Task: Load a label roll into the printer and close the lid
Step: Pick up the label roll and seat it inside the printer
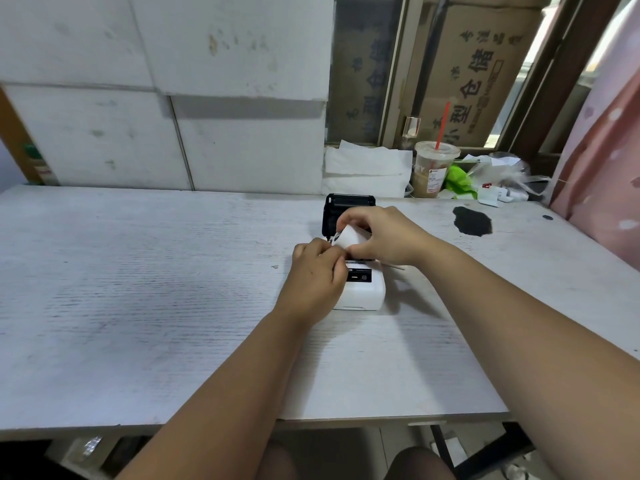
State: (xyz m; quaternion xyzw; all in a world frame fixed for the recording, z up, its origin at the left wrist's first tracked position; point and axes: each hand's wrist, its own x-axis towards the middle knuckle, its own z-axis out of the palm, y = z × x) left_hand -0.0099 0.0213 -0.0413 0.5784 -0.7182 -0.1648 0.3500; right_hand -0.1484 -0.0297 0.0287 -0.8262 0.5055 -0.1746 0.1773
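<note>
A small white label printer (pixel 365 294) sits in the middle of the white table (pixel 138 289). Its black lid (pixel 349 202) stands open at the far side. Above the open bay, a white label roll (pixel 349 236) is pinched between both hands. My right hand (pixel 384 237) wraps the roll from the right and top. My left hand (pixel 317 271) grips its left end and covers the printer's left side. The bay itself is hidden behind the roll and my fingers.
A plastic drink cup with a red straw (pixel 433 171) stands at the back right, beside folded white paper (pixel 367 171), a green wrapper and plastic bags (pixel 491 178). A black stain (pixel 472 220) marks the table right of the printer. White foam boards (pixel 166 98) line the back.
</note>
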